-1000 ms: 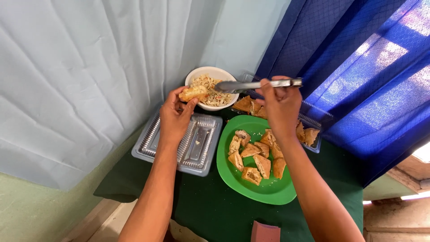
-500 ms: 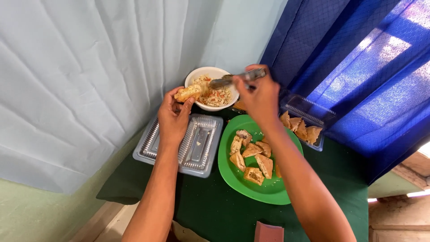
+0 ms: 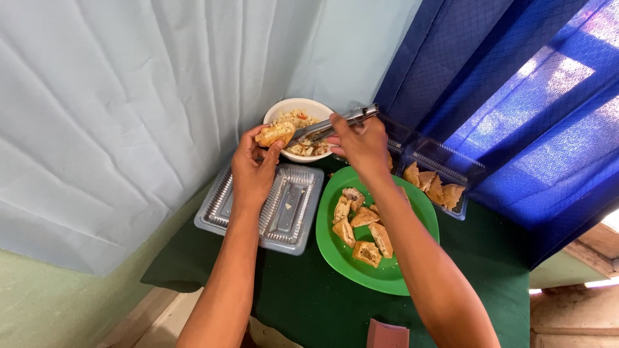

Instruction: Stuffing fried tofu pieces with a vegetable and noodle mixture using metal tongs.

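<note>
Pastry pocket (image 3: 275, 133), golden, held up in the left hand (image 3: 253, 171) above the near rim of the white bowl (image 3: 276, 115); fingers and thumb closed round its lower half, open end tilted toward the bowl.

Metal tongs (image 3: 329, 127), gripped in the right hand (image 3: 362, 145), fingers wrapped shut round the handles; tips now down in the bowl's filling (image 3: 298, 121), just beside the pocket's mouth. A second ago the tongs were raised level above the bowl; half a second ago they were tipping down; now they sit in the rice-like mix with pale and orange bits. Judged from this, a scoop of filling is being taken for the held pocket, which looks not yet filled.

Clear plastic tray, empty, ribbed (image 3: 222, 201), lying under the left wrist on the dark green cloth (image 3: 464, 270).

Green plate (image 3: 335, 251), just right of that tray, bearing several stuffed pieces (image 3: 366, 252).

Second clear container (image 3: 445, 161), beyond the plate by the blue curtain (image 3: 516, 84), holding more plain pockets (image 3: 433, 188).

Pale blue drape (image 3: 129, 96) behind the bowl.
</note>
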